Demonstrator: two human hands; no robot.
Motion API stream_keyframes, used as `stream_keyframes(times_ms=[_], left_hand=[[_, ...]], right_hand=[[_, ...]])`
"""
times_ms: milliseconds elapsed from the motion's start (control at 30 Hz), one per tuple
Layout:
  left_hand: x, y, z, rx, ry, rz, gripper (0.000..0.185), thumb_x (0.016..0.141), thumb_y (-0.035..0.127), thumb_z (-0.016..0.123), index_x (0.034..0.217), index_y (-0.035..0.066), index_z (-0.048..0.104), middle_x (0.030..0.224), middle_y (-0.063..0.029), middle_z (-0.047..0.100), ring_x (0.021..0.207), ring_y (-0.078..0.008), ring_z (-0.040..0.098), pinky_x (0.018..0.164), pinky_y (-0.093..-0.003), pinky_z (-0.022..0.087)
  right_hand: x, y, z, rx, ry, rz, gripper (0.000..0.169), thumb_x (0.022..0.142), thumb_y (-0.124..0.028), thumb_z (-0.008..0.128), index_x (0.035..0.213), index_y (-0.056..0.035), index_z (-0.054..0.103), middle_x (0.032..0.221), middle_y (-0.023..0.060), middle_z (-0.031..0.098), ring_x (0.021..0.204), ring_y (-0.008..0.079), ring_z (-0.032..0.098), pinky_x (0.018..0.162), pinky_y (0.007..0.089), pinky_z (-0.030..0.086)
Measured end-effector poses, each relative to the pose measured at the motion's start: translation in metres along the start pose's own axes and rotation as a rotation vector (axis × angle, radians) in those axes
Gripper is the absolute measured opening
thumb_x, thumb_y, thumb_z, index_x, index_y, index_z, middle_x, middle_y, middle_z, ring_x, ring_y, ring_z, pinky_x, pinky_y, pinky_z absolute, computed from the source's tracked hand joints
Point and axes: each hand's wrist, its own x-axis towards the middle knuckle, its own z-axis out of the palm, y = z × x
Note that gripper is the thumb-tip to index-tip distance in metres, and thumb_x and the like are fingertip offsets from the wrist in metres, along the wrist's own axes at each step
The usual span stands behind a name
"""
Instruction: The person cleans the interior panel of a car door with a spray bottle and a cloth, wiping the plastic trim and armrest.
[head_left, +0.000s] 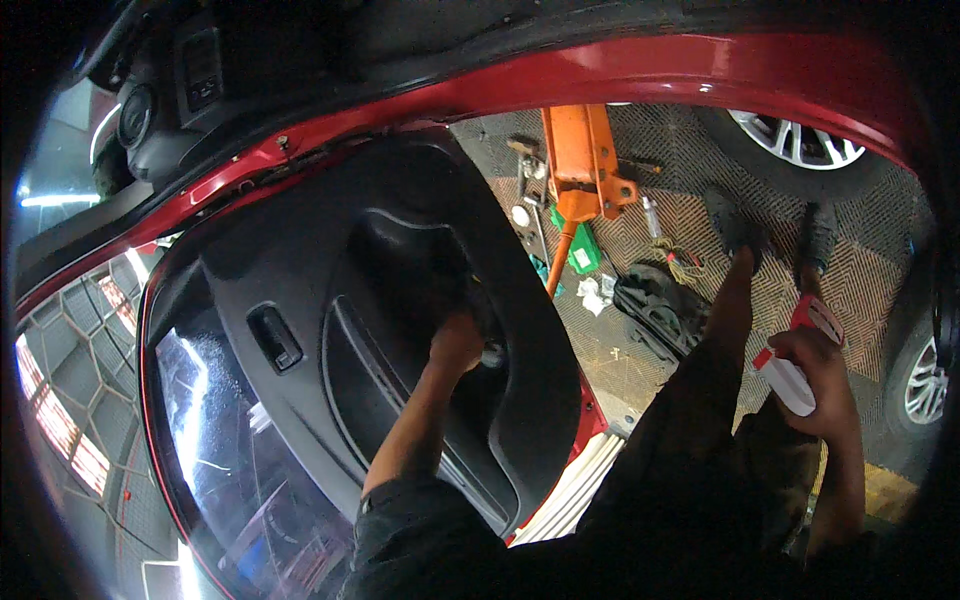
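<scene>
My left hand (456, 345) reaches into the lower pocket area of a black car door panel (285, 247). Its fingers are hidden in the dark recess, so what they touch cannot be told. A small shiny thing (491, 355) lies just beside that hand. The door stands open on a red car, and its inner door handle (275, 337) is to the left of my forearm. My right hand (825, 375), low at my side, is closed around a red and white object (787, 381), whose exact kind is unclear.
An orange floor jack (576, 161) stands beyond the door. Near it on the tiled floor mat (855, 300) lie a green case (583, 247), crumpled white paper (592, 296), a cable bundle (677, 259) and a black plastic part (656, 307). The red sill (675, 71) runs across the top.
</scene>
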Motion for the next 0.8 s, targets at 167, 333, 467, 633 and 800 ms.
stream_keyframes(times_ms=[167, 333, 467, 633, 800], left_hand=[[-0.116, -0.003, -0.064, -1.069, 0.315, -0.135, 0.037, 0.096, 0.031, 0.061, 0.112, -0.003, 0.064, 0.108, -0.0122, 0.068, 0.100, -0.0231, 0.062, 0.087, -0.0376, 0.048], [-0.195, -0.079, -0.120, -0.660, 0.615, -0.461, 0.038, 0.097, 0.035, 0.059, 0.106, -0.002, 0.064, 0.101, -0.0148, 0.069, 0.094, -0.0299, 0.064, 0.083, -0.0397, 0.048], [-0.194, -0.147, -0.132, 0.247, 0.904, -0.737, 0.049, 0.095, 0.027, 0.054, 0.138, 0.003, 0.046, 0.137, -0.0228, 0.050, 0.123, -0.0396, 0.048, 0.099, -0.0476, 0.041], [-0.064, -0.161, -0.161, 0.521, 1.143, -0.681, 0.066, 0.097, 0.041, 0.045, 0.151, 0.004, 0.031, 0.157, -0.0184, 0.029, 0.148, -0.0342, 0.019, 0.115, -0.0602, 0.014], [0.029, -0.117, -0.173, 0.555, 1.038, -0.477, 0.070, 0.098, 0.046, 0.043, 0.150, 0.001, 0.031, 0.159, -0.0167, 0.024, 0.149, -0.0327, 0.016, 0.117, -0.0591, 0.009]], right_hand=[[-0.011, 0.021, 0.006, -0.001, 0.039, -0.016, 0.059, 0.055, -0.011, 0.072, 0.112, -0.0064, 0.060, 0.097, 0.0134, 0.065, 0.088, 0.0349, 0.063, 0.082, 0.0420, 0.047], [0.001, 0.006, 0.001, 0.003, 0.038, -0.046, 0.057, 0.056, -0.010, 0.072, 0.112, -0.0066, 0.060, 0.095, 0.0130, 0.064, 0.086, 0.0330, 0.063, 0.082, 0.0411, 0.047], [0.013, 0.005, 0.009, 0.042, -0.043, -0.041, 0.056, 0.057, -0.009, 0.072, 0.111, -0.0072, 0.060, 0.091, 0.0121, 0.063, 0.085, 0.0322, 0.063, 0.080, 0.0409, 0.048], [0.017, 0.006, 0.024, 0.071, -0.010, -0.038, 0.058, 0.055, -0.010, 0.073, 0.112, -0.0080, 0.060, 0.091, 0.0111, 0.062, 0.085, 0.0322, 0.063, 0.079, 0.0404, 0.049], [0.017, 0.006, 0.028, 0.083, 0.009, -0.009, 0.060, 0.056, -0.011, 0.073, 0.114, -0.0068, 0.060, 0.093, 0.0119, 0.063, 0.086, 0.0324, 0.063, 0.078, 0.0401, 0.048]])
